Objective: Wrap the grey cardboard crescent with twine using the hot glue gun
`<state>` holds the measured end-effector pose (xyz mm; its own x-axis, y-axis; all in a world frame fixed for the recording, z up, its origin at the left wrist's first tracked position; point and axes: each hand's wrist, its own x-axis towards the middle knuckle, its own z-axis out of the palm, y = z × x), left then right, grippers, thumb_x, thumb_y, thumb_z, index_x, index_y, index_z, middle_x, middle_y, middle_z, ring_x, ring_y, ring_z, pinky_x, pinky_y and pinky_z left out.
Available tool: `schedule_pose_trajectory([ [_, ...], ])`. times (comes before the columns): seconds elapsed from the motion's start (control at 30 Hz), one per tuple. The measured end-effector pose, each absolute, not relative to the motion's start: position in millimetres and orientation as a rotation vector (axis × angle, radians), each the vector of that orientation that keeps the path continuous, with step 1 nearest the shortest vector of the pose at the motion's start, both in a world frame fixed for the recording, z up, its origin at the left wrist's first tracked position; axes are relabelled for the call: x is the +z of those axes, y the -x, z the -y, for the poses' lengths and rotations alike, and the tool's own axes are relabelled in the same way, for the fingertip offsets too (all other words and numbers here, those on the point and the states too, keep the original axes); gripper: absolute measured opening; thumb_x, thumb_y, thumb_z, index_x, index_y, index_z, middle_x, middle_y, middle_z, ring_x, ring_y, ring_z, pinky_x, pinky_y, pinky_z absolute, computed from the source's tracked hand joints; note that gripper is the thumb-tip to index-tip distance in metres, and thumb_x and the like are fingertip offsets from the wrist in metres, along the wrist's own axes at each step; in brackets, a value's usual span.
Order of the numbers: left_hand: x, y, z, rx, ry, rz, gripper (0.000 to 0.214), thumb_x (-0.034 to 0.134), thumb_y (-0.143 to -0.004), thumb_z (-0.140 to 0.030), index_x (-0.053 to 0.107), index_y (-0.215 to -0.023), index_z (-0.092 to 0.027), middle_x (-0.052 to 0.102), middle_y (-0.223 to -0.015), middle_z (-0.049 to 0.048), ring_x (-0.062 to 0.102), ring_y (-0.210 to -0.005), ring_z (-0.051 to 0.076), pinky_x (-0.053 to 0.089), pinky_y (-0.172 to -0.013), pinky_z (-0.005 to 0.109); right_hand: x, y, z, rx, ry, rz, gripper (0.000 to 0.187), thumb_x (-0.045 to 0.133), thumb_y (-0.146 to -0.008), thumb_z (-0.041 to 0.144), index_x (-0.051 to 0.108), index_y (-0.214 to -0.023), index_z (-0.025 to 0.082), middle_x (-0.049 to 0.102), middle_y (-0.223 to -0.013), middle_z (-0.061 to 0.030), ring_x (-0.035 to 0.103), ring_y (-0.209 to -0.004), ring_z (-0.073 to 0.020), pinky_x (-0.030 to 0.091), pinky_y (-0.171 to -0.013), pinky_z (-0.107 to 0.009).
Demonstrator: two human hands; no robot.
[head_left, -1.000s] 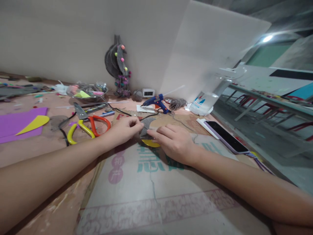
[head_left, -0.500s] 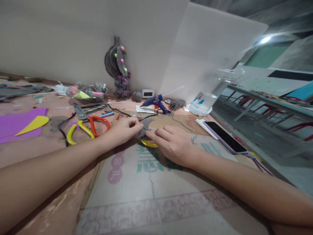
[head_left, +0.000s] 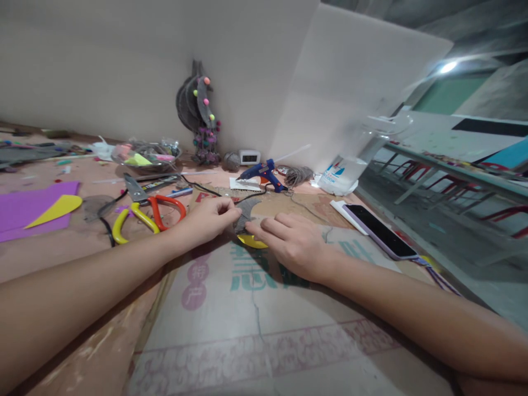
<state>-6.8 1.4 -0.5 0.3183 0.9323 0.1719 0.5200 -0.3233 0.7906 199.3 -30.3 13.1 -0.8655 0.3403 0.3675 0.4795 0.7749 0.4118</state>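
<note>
Your left hand [head_left: 206,220] has its fingertips [head_left: 236,209] pinched narrow on the near edge of the grey glittery crescent-shaped foam piece [head_left: 246,212], and your right hand [head_left: 295,242] lies flat with its fingers [head_left: 264,226] pressing that same piece down, so neither hand is really gripping anything, more pinning it. The grey piece sits on top of a yellow foam cutout [head_left: 252,241] that peeks out just below it, both on the printed cardboard sheet [head_left: 256,308].

Looks to me like you're at the press-and-align stage, seating the grey piece on the yellow one. I'd guess what's called for here is steady pressure and keeping the edges lined up so nothing slides.

Room-wise: the blue hot glue gun [head_left: 264,173] is beyond the grey piece, its black cord [head_left: 206,190] running close past your left knuckles. The orange- and yellow-handled scissors [head_left: 144,213] sit left of it, the phone with the dark screen [head_left: 381,231] to the right, near the table's edge. The cardboard toward you is the open side.
</note>
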Motion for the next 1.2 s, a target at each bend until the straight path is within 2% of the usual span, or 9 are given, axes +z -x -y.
schedule_pose_trajectory([
  [0.23, -1.6, 7.6, -1.6, 0.857, -1.97, -1.274, 0.027, 0.044, -0.077, -0.033, 0.04, -0.055, -0.019, 0.041, -0.044, -0.0064, 0.036, -0.042, 0.009, 0.027, -0.044, 0.022, 7.5, -200.2, 26.7, -0.679, 0.653, 2.63, 0.035, 0.037, -0.089, 0.016, 0.048, -0.122, 0.014, 0.058, -0.085, -0.0057, 0.045, -0.071, -0.0145, 0.036, -0.061, -0.029],
  [0.9, -2.3, 7.2, -2.7, 0.87, -1.978, -1.25, 0.028, 0.044, -0.077, -0.034, 0.038, -0.054, -0.019, 0.039, -0.044, -0.0064, 0.035, -0.043, 0.009, 0.027, -0.045, 0.022, 18.6, -194.2, 37.4, -0.867, 0.627, 2.691, 0.033, 0.039, -0.09, 0.018, 0.049, -0.12, 0.01, 0.058, -0.084, -0.006, 0.045, -0.072, -0.016, 0.033, -0.059, -0.03],
  [1.2, -3.0, 6.8, -2.1, 0.869, -1.956, -1.267, 0.026, 0.045, -0.076, -0.033, 0.04, -0.055, -0.019, 0.04, -0.043, -0.0065, 0.035, -0.043, 0.009, 0.026, -0.044, 0.021, 18.1, -195.2, 36.0, -0.823, 0.62, 2.704, 0.032, 0.038, -0.09, 0.019, 0.051, -0.118, 0.011, 0.059, -0.082, -0.0058, 0.045, -0.07, -0.0155, 0.033, -0.058, -0.029],
])
